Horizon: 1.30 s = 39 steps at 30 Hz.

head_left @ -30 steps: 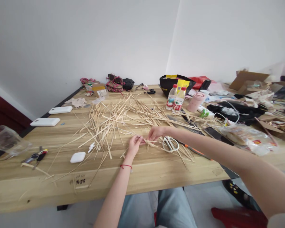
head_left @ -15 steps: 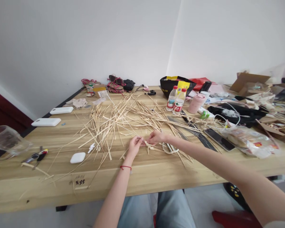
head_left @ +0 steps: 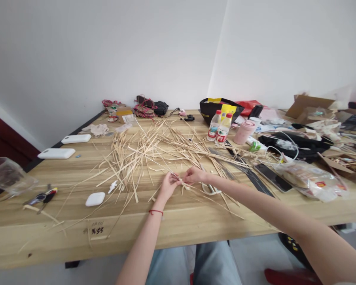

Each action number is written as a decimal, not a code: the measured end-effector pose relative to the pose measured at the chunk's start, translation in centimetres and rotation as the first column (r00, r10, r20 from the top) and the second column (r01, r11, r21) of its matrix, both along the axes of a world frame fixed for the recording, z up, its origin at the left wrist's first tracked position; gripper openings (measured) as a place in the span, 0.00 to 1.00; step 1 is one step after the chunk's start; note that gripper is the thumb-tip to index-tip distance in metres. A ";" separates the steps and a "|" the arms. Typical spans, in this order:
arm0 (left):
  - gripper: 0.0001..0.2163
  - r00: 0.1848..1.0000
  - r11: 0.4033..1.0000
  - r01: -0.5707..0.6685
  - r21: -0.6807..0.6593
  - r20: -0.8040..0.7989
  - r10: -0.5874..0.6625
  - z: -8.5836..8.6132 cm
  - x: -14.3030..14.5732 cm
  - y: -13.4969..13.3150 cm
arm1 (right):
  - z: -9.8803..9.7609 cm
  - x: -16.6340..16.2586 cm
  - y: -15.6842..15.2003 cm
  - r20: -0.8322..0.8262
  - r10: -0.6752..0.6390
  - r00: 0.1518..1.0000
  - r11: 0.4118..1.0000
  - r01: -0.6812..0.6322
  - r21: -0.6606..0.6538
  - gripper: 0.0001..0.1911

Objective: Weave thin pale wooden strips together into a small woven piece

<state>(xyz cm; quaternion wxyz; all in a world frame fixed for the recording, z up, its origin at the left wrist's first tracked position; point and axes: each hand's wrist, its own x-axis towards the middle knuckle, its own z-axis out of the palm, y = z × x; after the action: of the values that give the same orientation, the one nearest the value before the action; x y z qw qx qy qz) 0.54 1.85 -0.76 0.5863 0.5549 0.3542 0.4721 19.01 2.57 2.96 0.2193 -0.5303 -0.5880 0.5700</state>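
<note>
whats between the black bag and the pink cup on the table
In the head view, two clear bottles with red caps stand between the black bag and the pink cup.

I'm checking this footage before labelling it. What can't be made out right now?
All in the head view:
Exact grip on the pale strips: the fingers of the left hand and right hand cover it, and it is too small.
Full shape of the white-handled scissors: partly hidden by the right forearm.
Whole clear jug: cut off by the left edge.
Upper line of table writing: too faint and small to read.
</note>
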 end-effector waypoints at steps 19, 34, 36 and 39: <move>0.14 0.998 0.998 0.045 -0.035 0.043 -0.043 0.0 0.2 0.4 | 0.6 0.6 -1.3 -0.204 -0.023 0.979 0.997 0.008 -0.074 0.23; 0.14 0.995 0.995 0.075 -0.064 0.071 -0.071 0.5 0.1 0.5 | -2.7 -1.3 -2.3 -0.355 -0.152 0.923 0.954 0.231 0.192 0.22; 0.13 0.998 0.997 0.053 -0.048 0.036 -0.051 0.5 0.1 0.5 | -2.8 -1.3 -2.4 -0.362 -0.138 0.922 0.949 0.227 0.217 0.19; 0.14 1.000 1.000 0.020 -0.001 -0.018 -0.020 0.4 0.0 0.6 | -2.6 -1.4 -2.5 -0.339 -0.125 0.933 0.944 0.217 0.247 0.17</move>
<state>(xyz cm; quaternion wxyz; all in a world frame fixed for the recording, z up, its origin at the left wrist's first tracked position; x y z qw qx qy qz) 0.54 2.43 -0.35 0.5879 0.5625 0.3540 0.4612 17.65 0.07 0.36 0.4334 -0.4444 -0.5707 0.5375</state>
